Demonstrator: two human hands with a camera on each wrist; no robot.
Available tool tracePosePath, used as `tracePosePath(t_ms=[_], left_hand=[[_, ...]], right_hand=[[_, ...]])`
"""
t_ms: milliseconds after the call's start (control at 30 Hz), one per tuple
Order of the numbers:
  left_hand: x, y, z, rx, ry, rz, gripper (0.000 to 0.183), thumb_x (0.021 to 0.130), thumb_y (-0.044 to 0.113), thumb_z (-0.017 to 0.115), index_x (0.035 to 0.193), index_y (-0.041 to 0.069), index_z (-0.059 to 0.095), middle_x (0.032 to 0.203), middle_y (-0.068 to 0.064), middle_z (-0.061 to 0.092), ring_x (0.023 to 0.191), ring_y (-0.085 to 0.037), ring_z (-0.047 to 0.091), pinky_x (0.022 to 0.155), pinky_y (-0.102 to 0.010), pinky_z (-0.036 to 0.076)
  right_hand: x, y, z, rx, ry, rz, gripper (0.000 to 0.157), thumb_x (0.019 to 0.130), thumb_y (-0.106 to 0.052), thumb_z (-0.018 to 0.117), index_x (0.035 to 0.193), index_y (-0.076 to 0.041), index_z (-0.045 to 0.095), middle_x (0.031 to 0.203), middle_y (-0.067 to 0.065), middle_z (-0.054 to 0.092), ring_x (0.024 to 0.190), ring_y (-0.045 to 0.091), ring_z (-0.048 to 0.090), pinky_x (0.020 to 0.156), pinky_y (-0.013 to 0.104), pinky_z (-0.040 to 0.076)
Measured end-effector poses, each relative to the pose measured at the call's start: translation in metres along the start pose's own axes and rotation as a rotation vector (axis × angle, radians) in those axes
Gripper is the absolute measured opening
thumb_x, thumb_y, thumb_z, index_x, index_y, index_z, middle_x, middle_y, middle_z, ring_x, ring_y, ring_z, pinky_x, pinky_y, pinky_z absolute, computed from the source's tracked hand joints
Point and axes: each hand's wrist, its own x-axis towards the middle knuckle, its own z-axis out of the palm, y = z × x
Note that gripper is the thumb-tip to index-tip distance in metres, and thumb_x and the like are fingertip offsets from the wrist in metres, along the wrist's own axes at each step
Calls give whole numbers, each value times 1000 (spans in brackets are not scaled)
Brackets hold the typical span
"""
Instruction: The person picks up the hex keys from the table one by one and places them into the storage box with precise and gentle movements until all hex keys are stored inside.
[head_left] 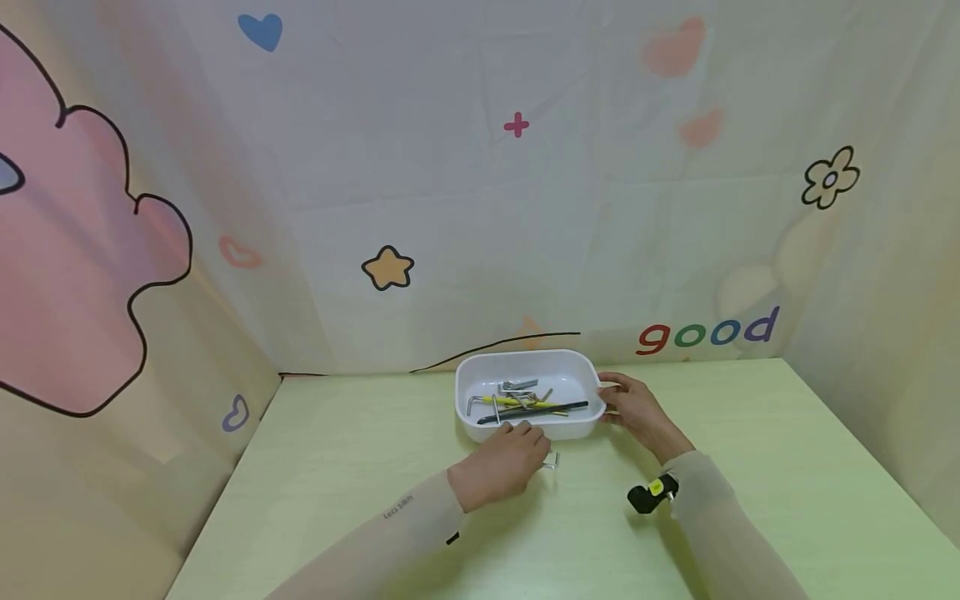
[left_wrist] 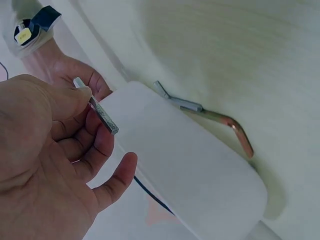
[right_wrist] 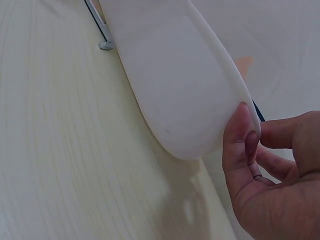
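A small silver hex key (left_wrist: 102,112) is pinched between the thumb and fingers of my left hand (head_left: 501,467), just in front of a white plastic tray (head_left: 551,362). Its bent end pokes out past the fingertips in the head view. My right hand (head_left: 637,412) grips the tray's right end, with thumb and fingers on either side of the rim (right_wrist: 245,95). Inside the tray lie several hex keys, among them a long black one (head_left: 551,408) and a yellow one (head_left: 495,401). In the left wrist view a copper-coloured bent key (left_wrist: 237,130) shows along the tray's edge.
The tray stands on a pale green tabletop (head_left: 360,467), near its back edge. Behind hangs a printed cloth (head_left: 450,208) that also comes down both sides. A small black device (head_left: 651,495) sits at the right wrist.
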Motion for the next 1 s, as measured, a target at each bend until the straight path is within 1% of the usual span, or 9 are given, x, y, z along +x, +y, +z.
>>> tracePosePath(t_ms=[67, 200, 267, 467, 567, 633, 767, 867, 1000], left_hand=[[0, -3, -4, -3, 9, -6, 21, 92, 19, 64, 112, 16, 58, 106, 4, 60, 99, -13, 54, 83, -26, 48], [0, -9, -10, 2, 34, -19, 17, 94, 17, 61, 111, 16, 58, 108, 3, 61, 104, -15, 55, 94, -28, 49], [0, -12, -12, 4, 48, -27, 16, 94, 16, 60, 110, 15, 58, 110, 2, 61, 107, -15, 56, 97, -30, 49], [2, -23, -18, 22, 60, -38, 24, 90, 16, 64, 113, 13, 58, 117, 0, 62, 108, -17, 57, 88, -32, 52], [3, -27, -23, 47, 72, -41, 21, 93, 19, 62, 113, 13, 59, 120, 0, 62, 108, -17, 58, 88, -32, 52], [4, -31, -27, 51, 79, -45, 18, 96, 19, 58, 113, 13, 59, 118, 0, 62, 107, -17, 58, 89, -31, 52], [5, -37, -31, 37, 92, -64, 12, 99, 17, 52, 109, 13, 59, 104, 2, 61, 96, -15, 56, 80, -28, 49], [5, -43, -33, 31, 100, -72, 9, 98, 15, 54, 107, 14, 58, 99, 3, 59, 90, -14, 53, 74, -26, 45], [7, -49, -34, 51, 124, -71, 7, 97, 14, 56, 104, 14, 59, 97, 3, 59, 88, -14, 53, 70, -25, 43]], right_hand=[[0, 0, 0, 5, -3, -7, 46, 101, -9, 50, 144, 0, 40, 112, 14, 56, 84, 17, 60, 69, 23, 55], [-1, 0, 0, 15, -7, -13, 46, 101, -8, 51, 144, 1, 39, 110, 13, 57, 83, 16, 60, 69, 23, 55], [-1, -1, 0, 16, -3, -7, 45, 101, -8, 51, 144, 0, 40, 110, 13, 57, 83, 16, 59, 69, 23, 55], [-1, 0, 0, 17, -6, -4, 46, 101, -8, 51, 145, 0, 39, 112, 14, 57, 83, 16, 59, 69, 23, 56], [-1, 0, 0, 20, -2, -10, 46, 101, -8, 51, 144, 0, 40, 112, 14, 57, 83, 16, 59, 69, 23, 55], [0, 0, 0, 23, 0, -10, 45, 101, -8, 51, 144, 0, 40, 112, 14, 57, 83, 16, 59, 69, 23, 55], [1, 2, 0, 18, -1, -4, 45, 101, -8, 51, 144, -1, 41, 113, 15, 56, 84, 16, 59, 69, 23, 55], [1, 2, 0, 9, 3, 2, 45, 101, -8, 50, 144, -2, 40, 116, 17, 55, 85, 17, 59, 70, 23, 55], [1, 1, 0, 2, 6, 6, 45, 102, -9, 49, 145, -3, 40, 119, 18, 53, 87, 18, 58, 70, 23, 55]])
